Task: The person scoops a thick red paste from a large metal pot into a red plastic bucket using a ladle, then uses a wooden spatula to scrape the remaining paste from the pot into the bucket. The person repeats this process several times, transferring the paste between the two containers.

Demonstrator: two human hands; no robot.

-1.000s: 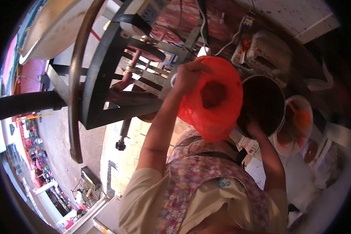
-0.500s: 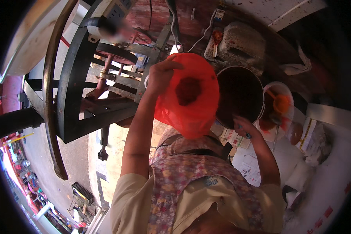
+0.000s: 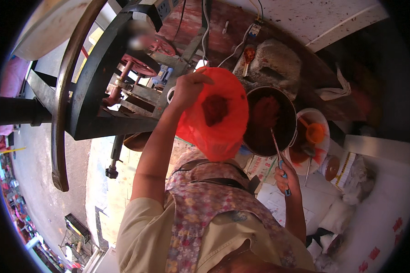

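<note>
My left hand (image 3: 189,88) grips the rim of a thin red plastic bag (image 3: 212,141), holding it spread apart. A dark red clump shows inside the bag. Just right of it stands a deep dark pot (image 3: 284,125), its rim close to the bag's side. My right hand (image 3: 287,180) is closed round the blue handle of a long metal-shafted utensil (image 3: 276,141), which reaches into the pot. Reddish-brown stuff (image 3: 265,111) lies at the utensil's far end, so the shape of its head cannot be made out.
Right of the pot, a white bucket (image 3: 324,132) holds an orange scoop (image 3: 315,133) and another metal utensil. Behind stands a stone block (image 3: 275,66) with a red-stained spoon (image 3: 247,59) beside it. A dark metal frame (image 3: 89,86) with wheels is at the left.
My right hand has drawn back from over the pot's near edge, and the utensil's shaft and reddish load now show. My left hand keeps hold of the bag; the whole view has shifted slightly.
</note>
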